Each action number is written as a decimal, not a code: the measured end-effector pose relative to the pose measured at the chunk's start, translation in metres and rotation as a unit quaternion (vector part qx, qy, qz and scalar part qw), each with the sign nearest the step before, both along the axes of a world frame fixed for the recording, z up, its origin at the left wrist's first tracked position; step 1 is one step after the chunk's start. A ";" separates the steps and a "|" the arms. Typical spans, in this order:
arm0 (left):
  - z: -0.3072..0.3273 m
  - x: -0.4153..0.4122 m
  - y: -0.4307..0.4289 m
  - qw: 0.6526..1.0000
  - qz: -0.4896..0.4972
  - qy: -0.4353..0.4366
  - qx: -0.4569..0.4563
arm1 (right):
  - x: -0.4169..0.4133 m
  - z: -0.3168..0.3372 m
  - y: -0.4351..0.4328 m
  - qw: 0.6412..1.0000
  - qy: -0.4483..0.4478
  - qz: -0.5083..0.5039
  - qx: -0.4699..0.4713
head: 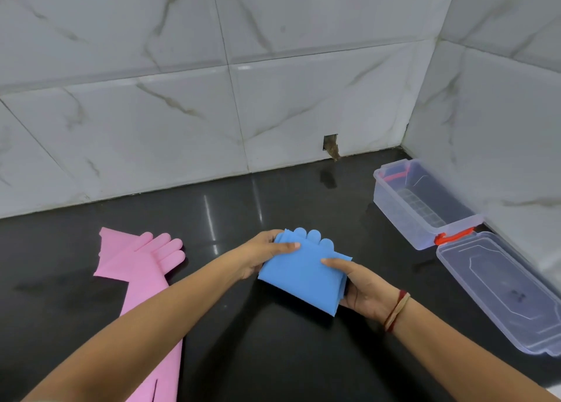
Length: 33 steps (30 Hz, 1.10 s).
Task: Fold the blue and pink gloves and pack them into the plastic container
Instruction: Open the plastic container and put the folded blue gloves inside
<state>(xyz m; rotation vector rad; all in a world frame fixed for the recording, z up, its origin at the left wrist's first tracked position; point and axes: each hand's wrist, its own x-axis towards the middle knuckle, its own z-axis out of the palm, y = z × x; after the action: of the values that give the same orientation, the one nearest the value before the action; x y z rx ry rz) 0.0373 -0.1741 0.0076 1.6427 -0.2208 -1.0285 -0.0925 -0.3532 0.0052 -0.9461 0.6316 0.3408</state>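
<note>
Leftmost, at about nine o'clock in the head view, the pink gloves (142,259) lie flat on the dark glossy counter (273,356). Their fingers point toward one o'clock, and one long sleeve runs down to the bottom edge at seven o'clock.

Just right of them, the left hand (261,256) reaches in from seven o'clock and pinches the folded blue gloves (303,277) at their ten o'clock corner. The thumb lies flat on top and the fingers are curled underneath. The blue gloves form a compact folded bundle near the middle of the view. Rounded fingertips stick out at its twelve o'clock edge, and it seems to be held just over the counter, though I cannot tell whether its underside touches.

The right hand (361,292) comes in from five o'clock and grips the bundle's three o'clock edge. Its thumb presses on top, its fingers are wrapped below, and thread bands (396,310) circle the wrist.

Farther right, at two o'clock from the bundle and well apart from it, the clear plastic container (394,213) stands open against the marble-tiled wall (151,113), with an orange latch (452,236) at its near end. Its clear lid (498,292) lies beside it at three to four o'clock.
</note>
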 end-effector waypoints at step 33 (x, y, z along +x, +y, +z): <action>0.074 0.082 -0.354 0.784 -0.397 -0.441 0.181 | 0.041 0.056 -0.250 0.776 -0.011 0.152 -0.612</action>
<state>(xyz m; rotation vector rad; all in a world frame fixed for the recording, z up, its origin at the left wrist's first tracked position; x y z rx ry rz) 0.1196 -0.5283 0.0814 2.3761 -1.5344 -0.8112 -0.0519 -0.6028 0.0610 -2.3323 0.6552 0.1645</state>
